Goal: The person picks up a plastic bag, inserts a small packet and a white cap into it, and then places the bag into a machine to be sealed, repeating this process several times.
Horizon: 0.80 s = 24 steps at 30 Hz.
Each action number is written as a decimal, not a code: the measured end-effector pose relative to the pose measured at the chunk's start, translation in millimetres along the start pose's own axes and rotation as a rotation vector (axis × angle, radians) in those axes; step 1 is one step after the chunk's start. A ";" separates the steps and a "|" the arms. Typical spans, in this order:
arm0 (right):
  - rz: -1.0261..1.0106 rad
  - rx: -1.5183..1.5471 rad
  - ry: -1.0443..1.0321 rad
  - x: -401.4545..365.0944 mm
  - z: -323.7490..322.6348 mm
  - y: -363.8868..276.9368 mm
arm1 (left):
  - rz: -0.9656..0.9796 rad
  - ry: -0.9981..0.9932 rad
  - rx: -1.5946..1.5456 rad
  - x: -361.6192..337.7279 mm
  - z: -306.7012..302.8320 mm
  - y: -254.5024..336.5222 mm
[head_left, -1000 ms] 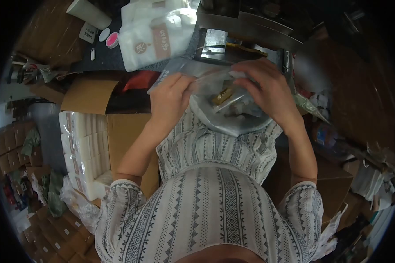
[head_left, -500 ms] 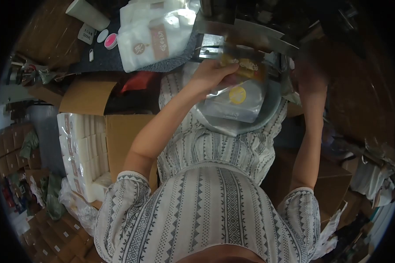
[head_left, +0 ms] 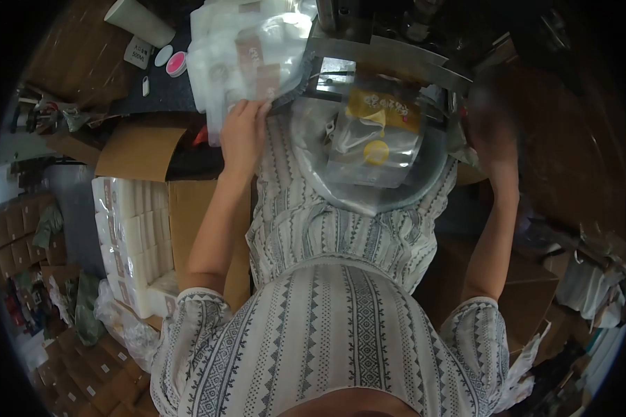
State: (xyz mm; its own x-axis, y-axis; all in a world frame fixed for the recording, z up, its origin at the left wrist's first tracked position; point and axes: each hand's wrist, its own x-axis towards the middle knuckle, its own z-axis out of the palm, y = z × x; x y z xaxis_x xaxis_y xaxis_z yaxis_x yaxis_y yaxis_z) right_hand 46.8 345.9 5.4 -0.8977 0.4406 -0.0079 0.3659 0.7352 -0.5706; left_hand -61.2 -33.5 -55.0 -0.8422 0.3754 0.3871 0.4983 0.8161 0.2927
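My left hand [head_left: 245, 132] is closed on the lower edge of a packaged white bag from the stack of white printed bags [head_left: 240, 59] at the upper left. On a round, pale tray [head_left: 424, 184] over my lap lies a clear pouch [head_left: 377, 135] with a yellow band and a yellow round mark; neither hand touches it. A metal machine [head_left: 396, 48] stands just beyond the tray. To the right of the machine is my right hand [head_left: 492, 132], dark and blurred, so its fingers cannot be made out.
An open cardboard box [head_left: 205, 236] at the left holds white packs [head_left: 135, 240] in rows. Near the upper left are a white cup [head_left: 139, 24] and a small pink-topped jar [head_left: 177, 64]. Another carton [head_left: 525, 295] sits at the lower right.
My left hand has let go of the yellow-banded pouch and moved left to the white bags. The pouch now lies on the tray. My right hand has hardly moved.
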 end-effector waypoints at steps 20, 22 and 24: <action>-0.587 0.363 -0.172 -28.4 36.8 -102.5 | 0.033 0.197 -0.134 -9.5 -30.4 43.7; -0.701 0.264 -0.106 -28.7 37.8 -105.6 | 0.076 0.182 -0.149 -7.6 -38.4 57.6; -0.809 0.217 -0.172 -29.2 35.7 -105.9 | 0.121 0.072 -0.208 -7.9 -43.6 69.9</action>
State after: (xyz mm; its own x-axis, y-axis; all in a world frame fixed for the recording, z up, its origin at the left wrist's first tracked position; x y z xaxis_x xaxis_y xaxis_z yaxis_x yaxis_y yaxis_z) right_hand 25.5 236.8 36.8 -0.8935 -0.2747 0.3553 -0.4432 0.6671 -0.5988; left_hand -10.7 1.4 0.5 -0.7605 0.4270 0.4891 0.6329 0.6559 0.4114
